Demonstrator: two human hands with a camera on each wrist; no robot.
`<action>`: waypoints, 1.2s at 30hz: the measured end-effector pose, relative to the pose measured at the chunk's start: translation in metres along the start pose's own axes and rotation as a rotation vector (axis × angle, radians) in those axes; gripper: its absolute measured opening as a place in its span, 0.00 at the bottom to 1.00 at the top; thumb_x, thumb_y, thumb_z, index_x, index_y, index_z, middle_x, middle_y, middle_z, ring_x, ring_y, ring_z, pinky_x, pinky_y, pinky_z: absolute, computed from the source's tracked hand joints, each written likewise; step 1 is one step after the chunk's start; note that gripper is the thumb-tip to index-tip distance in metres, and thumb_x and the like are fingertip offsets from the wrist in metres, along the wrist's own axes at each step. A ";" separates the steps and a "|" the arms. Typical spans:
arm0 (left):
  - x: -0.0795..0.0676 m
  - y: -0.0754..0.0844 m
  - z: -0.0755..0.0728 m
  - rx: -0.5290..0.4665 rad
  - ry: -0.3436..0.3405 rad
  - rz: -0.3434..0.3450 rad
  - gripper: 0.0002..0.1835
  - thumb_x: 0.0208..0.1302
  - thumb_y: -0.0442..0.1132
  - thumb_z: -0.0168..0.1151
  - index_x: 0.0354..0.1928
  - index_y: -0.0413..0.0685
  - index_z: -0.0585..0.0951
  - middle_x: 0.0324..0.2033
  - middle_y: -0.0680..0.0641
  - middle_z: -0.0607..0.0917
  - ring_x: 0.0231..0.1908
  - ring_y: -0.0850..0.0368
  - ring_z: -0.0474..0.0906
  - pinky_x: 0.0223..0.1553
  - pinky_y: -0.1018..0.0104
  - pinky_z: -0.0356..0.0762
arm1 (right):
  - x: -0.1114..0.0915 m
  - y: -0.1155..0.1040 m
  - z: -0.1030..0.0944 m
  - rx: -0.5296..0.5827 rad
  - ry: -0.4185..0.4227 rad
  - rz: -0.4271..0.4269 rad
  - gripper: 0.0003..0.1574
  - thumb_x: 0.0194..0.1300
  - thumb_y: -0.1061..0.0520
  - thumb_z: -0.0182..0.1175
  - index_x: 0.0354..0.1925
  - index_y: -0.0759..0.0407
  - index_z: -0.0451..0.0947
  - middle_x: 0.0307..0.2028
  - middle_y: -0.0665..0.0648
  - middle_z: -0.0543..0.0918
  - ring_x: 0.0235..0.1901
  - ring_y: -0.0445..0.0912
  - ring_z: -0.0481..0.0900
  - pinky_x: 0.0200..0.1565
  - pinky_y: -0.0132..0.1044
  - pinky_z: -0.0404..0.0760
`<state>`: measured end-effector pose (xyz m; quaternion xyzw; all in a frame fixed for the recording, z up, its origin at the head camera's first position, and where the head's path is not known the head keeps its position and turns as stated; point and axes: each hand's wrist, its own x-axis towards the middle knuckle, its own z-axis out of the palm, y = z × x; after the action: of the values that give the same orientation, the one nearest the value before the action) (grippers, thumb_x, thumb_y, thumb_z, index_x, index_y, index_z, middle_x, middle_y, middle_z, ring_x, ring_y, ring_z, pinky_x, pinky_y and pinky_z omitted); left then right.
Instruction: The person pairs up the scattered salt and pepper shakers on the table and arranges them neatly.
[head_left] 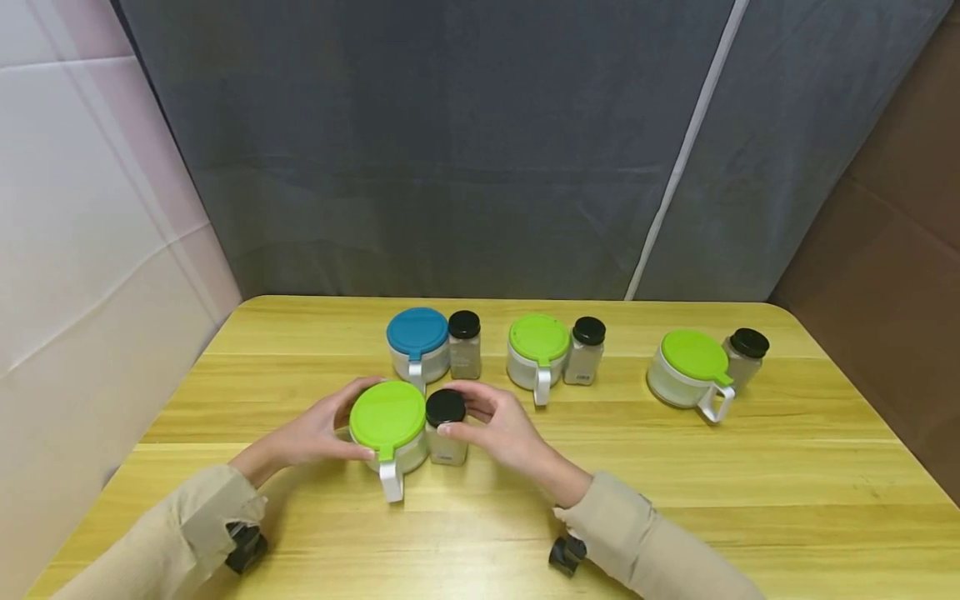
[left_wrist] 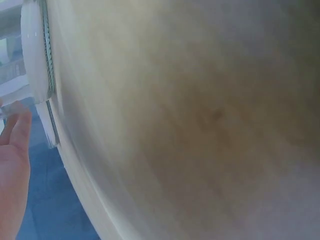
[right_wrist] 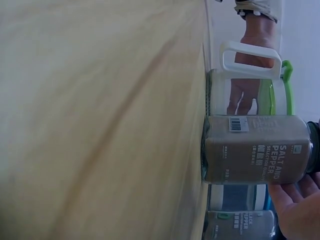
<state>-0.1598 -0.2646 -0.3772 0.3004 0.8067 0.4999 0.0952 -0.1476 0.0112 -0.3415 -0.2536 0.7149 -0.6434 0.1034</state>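
My left hand point(head_left: 324, 427) grips a clear seasoning pot with a green lid point(head_left: 387, 414), thumb at its front left and fingers round the far side. The pot stands upright, its white handle toward me. Close against its right side is a black-capped salt-and-pepper shaker jar point(head_left: 447, 446). My right hand point(head_left: 513, 429) holds that jar near the cap, thumb in front and fingers behind. In the right wrist view the jar's label reads "SALT AND PEPPER", and its base is at the tabletop. Only part of my left hand point(left_wrist: 14, 170) shows in the left wrist view.
Behind stand three more pairs, each with a black-capped jar on the right: a blue-lidded pot point(head_left: 417, 331), a green-lidded pot point(head_left: 538, 337) in the middle, and another green-lidded pot point(head_left: 693, 356) at the right. The wooden table point(head_left: 712, 508) meets a grey curtain point(head_left: 412, 150).
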 end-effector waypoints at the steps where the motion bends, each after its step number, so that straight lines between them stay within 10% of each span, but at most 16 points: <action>1: 0.000 0.000 -0.001 0.005 -0.006 -0.007 0.45 0.45 0.33 0.69 0.63 0.36 0.53 0.56 0.42 0.65 0.54 0.58 0.63 0.52 0.59 0.63 | 0.001 0.003 0.000 0.004 0.002 -0.004 0.28 0.52 0.66 0.62 0.53 0.69 0.68 0.49 0.61 0.73 0.49 0.50 0.71 0.51 0.37 0.68; 8: 0.001 0.002 -0.005 0.014 -0.046 -0.041 0.45 0.47 0.35 0.68 0.64 0.37 0.52 0.58 0.42 0.63 0.56 0.58 0.60 0.52 0.41 0.57 | 0.007 0.024 0.001 0.008 0.008 -0.015 0.29 0.51 0.62 0.64 0.53 0.63 0.69 0.49 0.56 0.74 0.49 0.45 0.72 0.51 0.33 0.67; 36: -0.002 0.006 -0.013 -0.010 -0.079 -0.022 0.44 0.51 0.33 0.63 0.66 0.40 0.48 0.63 0.35 0.52 0.60 0.38 0.47 0.53 0.37 0.50 | 0.003 0.010 -0.005 -0.047 -0.057 0.022 0.32 0.53 0.61 0.63 0.56 0.61 0.67 0.52 0.54 0.72 0.52 0.45 0.68 0.54 0.35 0.63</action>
<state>-0.1620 -0.2737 -0.3665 0.3105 0.8030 0.4907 0.1342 -0.1544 0.0143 -0.3504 -0.2663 0.7292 -0.6179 0.1248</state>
